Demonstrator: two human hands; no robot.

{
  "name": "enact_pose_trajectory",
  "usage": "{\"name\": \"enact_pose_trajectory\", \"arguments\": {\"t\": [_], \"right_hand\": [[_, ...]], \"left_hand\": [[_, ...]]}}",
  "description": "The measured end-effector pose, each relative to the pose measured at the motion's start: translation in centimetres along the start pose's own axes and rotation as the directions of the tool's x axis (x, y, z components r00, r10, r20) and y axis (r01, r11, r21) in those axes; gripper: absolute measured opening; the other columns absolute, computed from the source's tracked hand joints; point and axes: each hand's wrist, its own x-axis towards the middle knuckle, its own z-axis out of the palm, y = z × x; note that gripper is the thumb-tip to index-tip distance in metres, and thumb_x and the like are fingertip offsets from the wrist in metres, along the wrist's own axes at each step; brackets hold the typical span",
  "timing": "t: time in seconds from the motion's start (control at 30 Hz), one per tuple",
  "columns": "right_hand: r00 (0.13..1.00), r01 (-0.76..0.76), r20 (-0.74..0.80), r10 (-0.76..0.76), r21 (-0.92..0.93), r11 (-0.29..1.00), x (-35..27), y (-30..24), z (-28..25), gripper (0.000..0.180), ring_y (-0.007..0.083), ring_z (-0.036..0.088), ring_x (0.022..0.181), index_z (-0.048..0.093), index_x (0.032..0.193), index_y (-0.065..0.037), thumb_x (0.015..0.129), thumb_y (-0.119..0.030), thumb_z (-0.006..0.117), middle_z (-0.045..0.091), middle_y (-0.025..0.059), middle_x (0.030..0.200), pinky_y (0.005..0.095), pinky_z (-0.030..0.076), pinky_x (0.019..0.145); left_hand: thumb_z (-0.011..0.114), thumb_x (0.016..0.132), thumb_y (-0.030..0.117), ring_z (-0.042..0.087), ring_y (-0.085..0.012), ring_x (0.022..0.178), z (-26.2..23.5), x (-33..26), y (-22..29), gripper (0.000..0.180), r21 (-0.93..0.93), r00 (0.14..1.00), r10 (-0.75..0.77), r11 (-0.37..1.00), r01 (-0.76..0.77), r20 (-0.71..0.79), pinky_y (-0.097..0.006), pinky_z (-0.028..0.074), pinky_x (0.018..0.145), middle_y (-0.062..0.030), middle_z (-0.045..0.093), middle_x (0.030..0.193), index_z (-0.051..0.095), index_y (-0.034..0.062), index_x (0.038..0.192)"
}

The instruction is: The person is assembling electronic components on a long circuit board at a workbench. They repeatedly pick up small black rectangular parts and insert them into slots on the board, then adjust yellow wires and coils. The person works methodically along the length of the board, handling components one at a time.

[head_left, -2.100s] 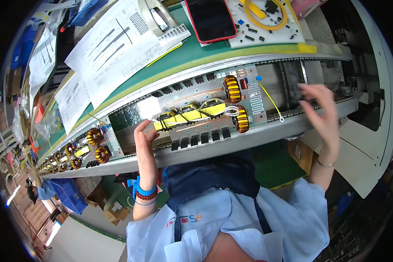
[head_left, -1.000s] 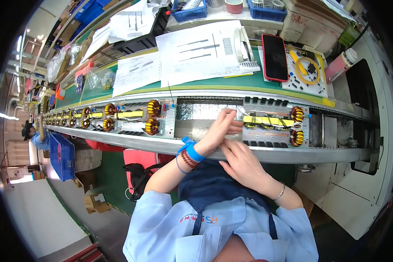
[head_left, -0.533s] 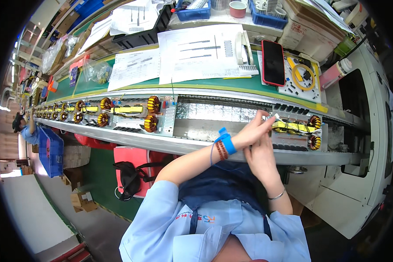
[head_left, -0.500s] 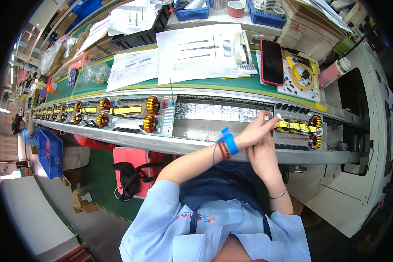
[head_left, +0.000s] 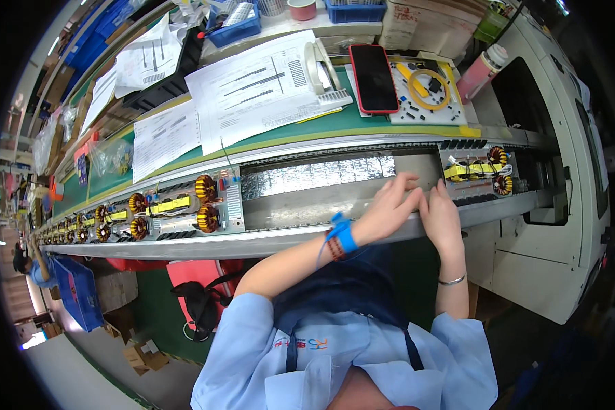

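**Both hands at the conveyor rail, circuit board just to the right**

Head view: I see the left hand (head_left: 389, 208) laid across the near rail of the conveyor (head_left: 307, 236), fingers spread and loosely extended over the foil-lined channel (head_left: 314, 178); it grips nothing that I can make out; a blue wrist strap (head_left: 345, 236) and a beaded band sit at its wrist. The right hand (head_left: 443, 217) lies just beside it, flat on the same rail, fingers straight and pointing up toward the channel's far edge; open, nothing held; a thin metal bangle (head_left: 452, 279) circles the forearm below.

The nearest circuit board (head_left: 478, 179), with yellow parts and copper-wound coils, rides on the conveyor just right of the right hand's fingertips; whether they touch it I cannot tell. A second circuit board of the same kind (head_left: 184, 208) sits well to the left, beyond the foil stretch; more boards (head_left: 96, 229) trail off toward the far left rim.

Behind the conveyor, the green desk (head_left: 362, 123) carries printed sheets (head_left: 260, 92), a tape dispenser (head_left: 318, 65), a dark phone in a red case (head_left: 374, 77), a white tray with a yellow ring (head_left: 427, 85), and a pink bottle (head_left: 482, 67); blue bins (head_left: 236, 24) stand further back. At the lower edge, my wearer's light blue shirt and dark apron (head_left: 348, 307) fill the view.
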Motion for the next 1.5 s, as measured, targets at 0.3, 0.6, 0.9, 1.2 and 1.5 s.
{"name": "enact_pose_trajectory", "arguments": {"t": [0.3,0.6,0.9,1.2,1.5], "right_hand": [[0.997,-0.065,-0.045,0.062,-0.066,0.996,0.5,2.1,-0.6,0.044,0.0463,0.055,0.105,0.054,0.109,0.015,0.094,-0.026,0.050,0.047,0.0361,0.126,0.0455,0.047,0.090],[0.984,-0.152,-0.104,0.144,-0.068,0.986,1.2,4.8,-1.5,0.045,0.0420,0.049,0.119,0.058,0.111,0.013,0.096,-0.028,0.049,0.051,0.0310,0.126,0.0411,0.040,0.100],[0.981,-0.183,-0.081,0.178,-0.059,0.981,2.2,8.1,-0.9,0.043,0.0367,0.053,0.118,0.060,0.113,0.008,0.097,-0.030,0.049,0.057,0.0246,0.123,0.0388,0.040,0.100],[0.976,-0.180,-0.142,0.167,-0.082,0.980,3.1,17.4,-0.7,0.037,0.0304,0.059,0.112,0.059,0.118,0.005,0.096,-0.024,0.051,0.061,0.0207,0.120,0.0350,0.045,0.095],[0.982,-0.156,-0.130,0.139,-0.125,0.980,4.1,25.2,-2.2,0.035,0.0286,0.059,0.113,0.056,0.121,0.005,0.096,-0.019,0.051,0.059,0.0201,0.123,0.0339,0.044,0.096]], "left_hand": [[0.054,0.085,-0.001,0.057,-0.0319,0.102,-10.1,-12.2,2.4,0.025,0.413,0.899,0.245,0.907,-0.080,-0.362,-0.038,0.044,0.089,-0.0184,0.060,0.110,0.056,-0.0007,0.110],[0.049,0.090,-0.002,0.052,-0.0302,0.108,-17.8,-21.6,0.8,0.021,0.665,0.467,0.484,0.630,0.402,-0.740,-0.037,0.040,0.093,-0.0183,0.053,0.117,0.056,-0.0025,0.109],[0.058,0.089,0.006,0.048,-0.0296,0.108,-18.7,-21.7,-1.0,0.035,0.675,0.560,0.385,0.507,0.536,-0.734,-0.038,0.037,0.094,-0.0143,0.055,0.115,0.057,0.0040,0.124],[0.071,0.077,0.008,0.051,-0.0260,0.078,-19.6,-20.8,-2.2,0.046,0.732,0.579,0.447,0.442,0.519,-0.681,-0.035,0.044,0.073,-0.0065,0.064,0.086,0.060,0.0088,0.122],[0.073,0.075,0.004,0.052,-0.0232,0.068,-19.7,-20.7,-1.7,0.043,0.728,0.575,0.451,0.486,0.483,-0.683,-0.033,0.044,0.063,-0.0074,0.063,0.081,0.063,0.0045,0.117]]}}
